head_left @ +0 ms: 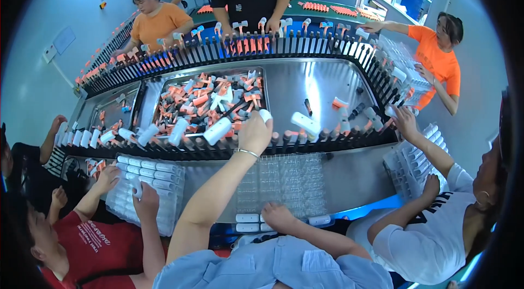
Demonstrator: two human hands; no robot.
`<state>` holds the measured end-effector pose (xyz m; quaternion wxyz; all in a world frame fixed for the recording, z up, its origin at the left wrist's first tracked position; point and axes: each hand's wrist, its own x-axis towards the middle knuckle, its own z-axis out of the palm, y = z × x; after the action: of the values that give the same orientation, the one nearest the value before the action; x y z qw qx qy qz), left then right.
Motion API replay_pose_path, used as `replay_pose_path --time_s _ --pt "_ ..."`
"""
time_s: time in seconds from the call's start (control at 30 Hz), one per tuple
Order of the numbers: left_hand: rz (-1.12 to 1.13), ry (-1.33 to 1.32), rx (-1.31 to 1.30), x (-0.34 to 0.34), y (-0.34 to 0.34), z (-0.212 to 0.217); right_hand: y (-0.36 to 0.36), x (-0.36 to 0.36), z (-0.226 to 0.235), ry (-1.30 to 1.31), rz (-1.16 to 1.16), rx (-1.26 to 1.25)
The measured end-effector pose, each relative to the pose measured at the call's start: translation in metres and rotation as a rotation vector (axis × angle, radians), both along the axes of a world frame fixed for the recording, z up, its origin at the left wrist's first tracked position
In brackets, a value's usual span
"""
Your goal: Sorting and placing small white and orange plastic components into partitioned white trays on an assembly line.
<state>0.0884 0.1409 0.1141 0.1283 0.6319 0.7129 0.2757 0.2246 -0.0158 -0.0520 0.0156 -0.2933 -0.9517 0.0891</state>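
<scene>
My left hand (254,134) reaches forward over the near edge of the conveyor, its fingers closed around a white rounded plastic shell (266,115). Other white shells (217,131) sit on black upright posts (273,144) beside it. Close to my body, my right hand (278,217) is curled at the near edge of a clear plastic blister tray (281,182). A few white shells (248,218) lie in that tray's near row, next to my right fingers. Whether those fingers hold anything is hidden.
Inside the conveyor loop, a metal tray (264,84) holds a heap of orange, grey and black parts (204,100). A filled tray of white shells (147,180) is at left, another (417,163) at right. Several co-workers sit or stand around the loop, their hands near the posts.
</scene>
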Motion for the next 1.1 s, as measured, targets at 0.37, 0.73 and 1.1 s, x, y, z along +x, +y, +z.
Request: replay_pose_path --time_s 0.37,0.73,1.1 --pt "0.182 0.121 0.485 -0.071 -0.043 -0.023 0.062 0.066 0.120 0.725 -0.631 -0.408" --pt "-0.390 0.027 -0.011 -0.078 -0.226 -0.166 0.186 0.036 0.214 0.405 0.141 0.138" --pt "-0.610 0.185 -0.129 -0.072 -0.203 -0.156 0.174 -0.090 0.163 0.517 -0.083 0.516"
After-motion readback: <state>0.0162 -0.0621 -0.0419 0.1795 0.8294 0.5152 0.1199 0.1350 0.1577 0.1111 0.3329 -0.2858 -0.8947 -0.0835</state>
